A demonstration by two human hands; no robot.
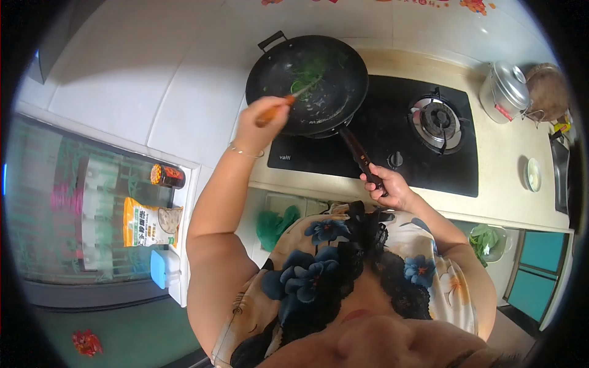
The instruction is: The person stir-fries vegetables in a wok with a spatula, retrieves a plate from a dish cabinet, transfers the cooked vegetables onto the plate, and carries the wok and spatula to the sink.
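While the fingers of the right hand (394, 190) clench the handle of a black wok (268, 81), those of the left hand (260, 127) grasp an orange-handled utensil (266, 116), its tip beyond them at the greens (311, 75) inside. Farther rightward from both: a burner (440, 119), then a lidded pot (504, 95) on the bench (502, 147).

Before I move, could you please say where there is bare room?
The counter is bare between the hob and small bowl, and the hob between wok and right burner. The back right is crowded by the lidded pot and round brown object.
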